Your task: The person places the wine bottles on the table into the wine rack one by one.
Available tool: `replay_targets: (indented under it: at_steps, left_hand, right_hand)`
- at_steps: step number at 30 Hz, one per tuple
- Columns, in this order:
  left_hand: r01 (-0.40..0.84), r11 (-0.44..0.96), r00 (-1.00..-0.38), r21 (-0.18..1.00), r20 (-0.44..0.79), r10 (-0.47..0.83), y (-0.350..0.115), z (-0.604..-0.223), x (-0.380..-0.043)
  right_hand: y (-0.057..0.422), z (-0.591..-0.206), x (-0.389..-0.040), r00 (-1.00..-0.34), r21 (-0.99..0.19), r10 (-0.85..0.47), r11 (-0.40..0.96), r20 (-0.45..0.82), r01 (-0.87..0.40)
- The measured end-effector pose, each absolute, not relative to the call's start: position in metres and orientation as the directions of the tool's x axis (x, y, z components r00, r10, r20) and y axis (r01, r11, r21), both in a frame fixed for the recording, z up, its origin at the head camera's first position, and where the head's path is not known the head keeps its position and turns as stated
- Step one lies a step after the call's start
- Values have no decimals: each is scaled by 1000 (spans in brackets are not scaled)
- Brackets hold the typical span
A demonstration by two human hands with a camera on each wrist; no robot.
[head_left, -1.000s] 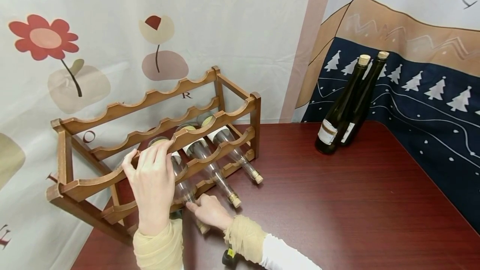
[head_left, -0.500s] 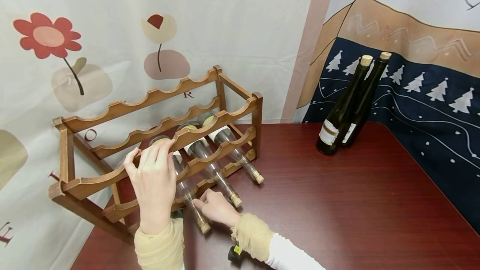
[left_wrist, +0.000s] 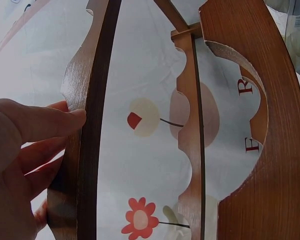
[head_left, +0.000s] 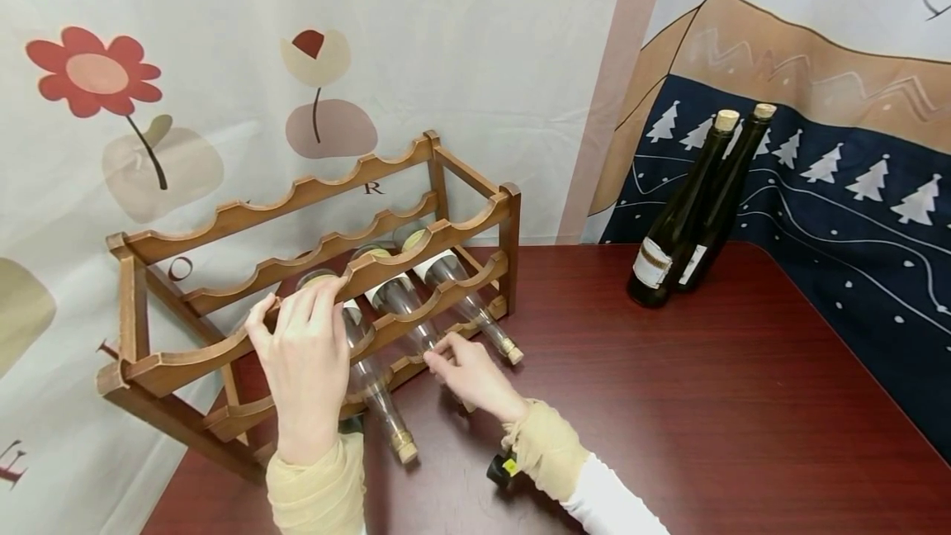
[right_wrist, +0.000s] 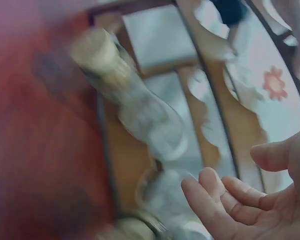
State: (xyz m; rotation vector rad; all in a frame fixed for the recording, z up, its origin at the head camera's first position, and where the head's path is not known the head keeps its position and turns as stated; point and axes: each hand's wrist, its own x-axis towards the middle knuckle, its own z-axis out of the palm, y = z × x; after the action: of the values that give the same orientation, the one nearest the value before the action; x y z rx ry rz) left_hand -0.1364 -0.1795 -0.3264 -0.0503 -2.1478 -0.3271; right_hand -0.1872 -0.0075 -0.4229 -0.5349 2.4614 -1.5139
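We see the wooden rack [head_left: 394,257] centre-left of the head frame, standing on the dark red table [head_left: 654,411]; left hand [head_left: 306,362] grips its front top rail [head_left: 178,374] left of frame centre, fingers curled over the edge; left wrist view agrees, digits against the wood at the left side.

Right hand [head_left: 471,374] sits just below frame centre; right wrist view shows its fingers loosely bent and a bit spread, thumb well apart, nothing pinched; in the head view it covers part of the middle clear bottle [head_left: 399,300] near the neck; we can't tell whether fingertips touch the glass; the bottles in that wrist view are blurred.

Three clear bottles lie in the rack, corked necks sticking out toward the lower right; left clear bottle [head_left: 385,407] has its neck between the two hands, right clear bottle [head_left: 448,271] is beyond the right hand.

Upper right of frame we've got the front green bottle [head_left: 687,213] and rear green bottle [head_left: 731,188]; both corked, tilted, close together on the table; navy cloth [head_left: 832,271] with white trees behind them; pale curtain [head_left: 475,40] with printed flowers behind the rack.
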Motion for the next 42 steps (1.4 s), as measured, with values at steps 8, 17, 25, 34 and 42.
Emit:
replay_targets:
  at_steps: [8, 17, 25, 34, 42]
  left_hand:
    - [159, 964, -556, 214, 826, -92, -181, -327, -137]
    - [150, 964, -558, 220, 824, -101, -181, -328, -136]
    - [158, 963, -550, 219, 829, -99, -182, -328, -136]
    - [165, 962, -547, 219, 832, -96, -181, -328, -137]
    - [172, 961, -547, 218, 832, -91, -179, -328, -138]
  right_hand:
    - [38, -403, -208, -960, -922, -226, 313, 163, -229]
    - [94, -385, -228, -959, -936, 109, 270, 262, -225]
    - [140, -378, -240, -865, -913, 347, 318, 364, -256]
    - [191, -361, -261, -730, -896, 536, 365, 424, -253]
    - [235, -338, -286, -611, -877, 636, 410, 471, -249]
